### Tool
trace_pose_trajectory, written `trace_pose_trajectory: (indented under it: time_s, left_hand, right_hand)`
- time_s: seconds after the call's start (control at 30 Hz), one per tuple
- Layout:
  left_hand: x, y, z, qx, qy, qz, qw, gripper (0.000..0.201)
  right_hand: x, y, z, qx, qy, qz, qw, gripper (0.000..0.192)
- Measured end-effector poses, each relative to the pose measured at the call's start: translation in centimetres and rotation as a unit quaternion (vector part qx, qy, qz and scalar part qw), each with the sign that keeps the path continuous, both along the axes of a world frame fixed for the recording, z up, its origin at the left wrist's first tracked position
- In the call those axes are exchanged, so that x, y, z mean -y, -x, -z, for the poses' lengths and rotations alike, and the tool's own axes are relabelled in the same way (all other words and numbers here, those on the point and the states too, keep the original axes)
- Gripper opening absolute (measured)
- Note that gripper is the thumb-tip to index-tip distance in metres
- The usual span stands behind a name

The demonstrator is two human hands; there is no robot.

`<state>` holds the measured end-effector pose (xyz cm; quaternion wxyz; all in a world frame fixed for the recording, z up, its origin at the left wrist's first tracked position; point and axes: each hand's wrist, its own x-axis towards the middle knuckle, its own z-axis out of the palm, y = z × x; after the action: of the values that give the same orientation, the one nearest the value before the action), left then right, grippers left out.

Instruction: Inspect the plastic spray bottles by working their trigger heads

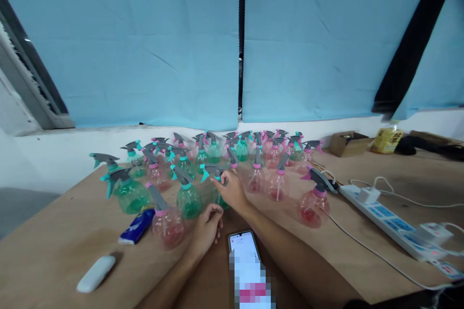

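My right hand point(232, 192) is closed around the grey neck and trigger head of a green spray bottle point(221, 199), its turquoise trigger pointing left. The hand hides part of that bottle. Just below and to the left, my left hand point(209, 224) hovers over or rests at the table, fingers loosely curled with a gap between them and nothing visible in them. Beside it stand a pink spray bottle point(168, 229) and another green spray bottle point(189, 202). A phone point(243, 244) with a lit screen lies between my forearms, its lower part pixelated.
Several more pink and green spray bottles point(278, 186) stand in rows toward the wall. A blue packet point(137, 226) and a white case point(96, 274) lie at left. On the right are a power strip point(384, 219) with chargers and cables, a cardboard box point(348, 145) and a yellow-labelled container point(387, 140).
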<state>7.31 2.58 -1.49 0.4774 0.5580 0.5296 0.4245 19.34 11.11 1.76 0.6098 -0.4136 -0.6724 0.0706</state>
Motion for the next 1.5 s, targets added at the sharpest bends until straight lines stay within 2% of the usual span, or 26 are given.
trace_pose_trajectory:
  time_s: [0.2, 0.3, 0.37, 0.47, 0.6, 0.7, 0.83, 0.9, 1.03, 1.3, 1.5]
  left_hand:
    - [0.2, -0.1, -0.5, -0.013, 0.006, -0.002, 1.0, 0.024]
    - [0.2, 0.0, -0.5, -0.01, 0.01, -0.001, 1.0, 0.025]
    - [0.2, 0.0, -0.4, -0.013, 0.013, -0.001, 1.0, 0.025]
    - [0.1, 0.1, -0.4, -0.023, 0.013, 0.005, 1.0, 0.025]
    - [0.1, 0.1, -0.5, -0.029, 0.013, 0.006, 0.999, 0.025]
    - [0.2, 0.1, -0.6, -0.021, 0.013, 0.004, 1.0, 0.026]
    - [0.1, 0.1, -0.7, -0.024, 0.015, 0.005, 1.0, 0.026]
    - [0.0, 0.1, -0.7, -0.025, 0.014, 0.006, 1.0, 0.025]
    - [0.0, 0.3, -0.5, -0.025, 0.013, 0.012, 1.0, 0.026]
    - [-0.2, 0.4, 0.1, -0.037, 0.006, 0.015, 0.999, 0.029]
    - [0.0, 0.4, -0.4, -0.041, 0.018, 0.015, 0.999, 0.031]
  right_hand:
    - [-0.1, -0.3, 1.1, -0.08, 0.01, -0.04, 0.996, 0.038]
    - [-0.1, -0.6, 1.3, -0.137, 0.036, -0.096, 0.985, 0.033]
    - [-0.1, -0.9, 1.0, -0.159, 0.059, -0.154, 0.973, 0.039]
    - [-0.3, -1.9, 0.0, -0.121, 0.088, -0.233, 0.961, 0.038]
    - [-0.7, -3.0, -1.1, -0.082, 0.131, -0.283, 0.947, 0.026]
    - [-0.8, -3.3, -1.8, -0.075, 0.174, -0.346, 0.919, 0.034]
    - [-0.4, -3.3, -2.4, -0.073, 0.251, -0.423, 0.868, 0.031]
    - [-0.3, -3.3, -2.4, -0.086, 0.264, -0.428, 0.86, 0.028]
    - [-0.3, -3.3, -2.0, -0.122, 0.237, -0.432, 0.861, 0.021]
    - [-0.3, -3.5, -2.1, -0.093, 0.247, -0.422, 0.867, 0.022]
    - [-0.4, -3.6, -1.7, -0.106, 0.265, -0.41, 0.866, 0.021]
